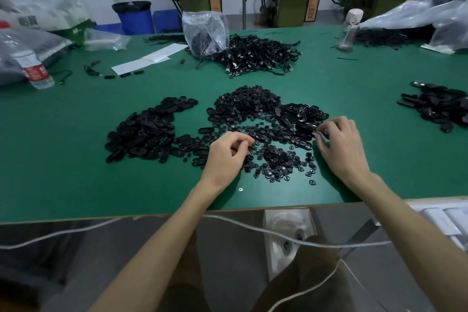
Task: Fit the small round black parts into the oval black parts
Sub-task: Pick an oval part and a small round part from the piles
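The smooth green table [76, 172] is showing a matt, non-reflective covering. At nine o'clock, the oval black plastic parts [147, 132] are catching the light with a mild gloss. At five o'clock, the small round black plastic parts [278, 159] are looking duller. The crinkled clear plastic bag [205, 33] at twelve o'clock is glinting. The flat white paper sheets [149, 58] at ten o'clock are looking matt.

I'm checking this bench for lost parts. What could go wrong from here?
1. Loose round parts lie near the edge of the table; a sweep of the right hand could knock them off.
2. Oval parts lie mixed among them, so the left hand may pick up the wrong piece.
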Demonstrator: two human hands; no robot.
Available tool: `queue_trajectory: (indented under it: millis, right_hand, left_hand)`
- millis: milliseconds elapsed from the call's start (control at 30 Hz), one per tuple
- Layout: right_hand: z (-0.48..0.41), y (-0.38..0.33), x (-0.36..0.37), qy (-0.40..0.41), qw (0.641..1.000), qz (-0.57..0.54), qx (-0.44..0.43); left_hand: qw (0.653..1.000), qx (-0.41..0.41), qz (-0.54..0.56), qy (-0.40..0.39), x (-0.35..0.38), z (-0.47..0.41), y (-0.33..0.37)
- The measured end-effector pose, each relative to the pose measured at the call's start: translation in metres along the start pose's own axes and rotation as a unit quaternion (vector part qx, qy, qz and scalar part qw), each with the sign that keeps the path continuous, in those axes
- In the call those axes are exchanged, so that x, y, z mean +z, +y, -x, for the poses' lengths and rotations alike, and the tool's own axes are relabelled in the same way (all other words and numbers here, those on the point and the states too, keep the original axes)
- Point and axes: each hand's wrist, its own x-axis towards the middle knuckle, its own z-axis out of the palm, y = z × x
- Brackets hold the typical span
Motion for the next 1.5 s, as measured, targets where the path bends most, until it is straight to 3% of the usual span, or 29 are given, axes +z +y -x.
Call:
queue_trajectory:
  millis: [167,300,400,500,567,667,900,967,1067,1167,1267,1400,1500]
  right_hand:
    - [0.005,-0.048,0.002,-0.035,0.997,-0.061,-0.036]
    - [0.019,-0.08,0.008,-0.077,0.991,-0.08,-0.069]
    - [0.031,-0.086,0.005,-0.078,0.991,-0.088,-0.064]
    - [0.042,-0.087,0.004,-0.092,0.992,-0.066,-0.055]
    - [0.05,-0.087,0.007,-0.109,0.991,-0.044,-0.056]
    - [0.056,-0.086,0.011,-0.122,0.99,-0.052,-0.049]
    - [0.042,-0.083,0.013,-0.107,0.989,-0.088,-0.044]
    - [0.032,-0.083,0.015,-0.107,0.989,-0.093,-0.04]
    - [0.019,-0.085,0.021,-0.102,0.988,-0.115,-0.032]
    - [0.009,-0.087,0.028,-0.108,0.984,-0.142,-0.02]
    - [0.001,-0.089,0.027,-0.088,0.971,-0.22,0.036]
    - [-0.005,-0.09,0.023,-0.046,0.95,-0.3,0.078]
    - [-0.008,-0.093,0.019,-0.047,0.89,-0.439,0.113]
  left_hand:
    - [0.997,0.057,-0.057,0.001,-0.005,-0.002,0.009]
    - [0.989,0.006,-0.142,0.046,-0.04,-0.019,0.001]
    - [0.965,-0.065,-0.25,0.056,-0.078,-0.032,-0.021]
    - [0.918,-0.122,-0.376,0.003,-0.105,-0.036,-0.045]
    - [0.893,-0.127,-0.431,-0.021,-0.109,-0.035,-0.054]
    - [0.893,-0.103,-0.438,0.018,-0.105,-0.031,-0.058]
    - [0.926,-0.069,-0.355,0.108,-0.092,-0.018,-0.056]
    - [0.954,-0.067,-0.263,0.127,-0.081,-0.015,-0.046]
    - [0.989,-0.108,-0.04,0.09,-0.058,-0.014,-0.027]
    - [0.975,-0.166,0.147,0.034,-0.035,-0.015,-0.015]
    - [0.951,-0.185,0.248,0.007,-0.019,-0.019,-0.009]
    - [0.936,-0.177,0.303,-0.021,-0.01,-0.025,-0.007]
    - [0.94,-0.171,0.293,-0.038,-0.007,-0.027,-0.008]
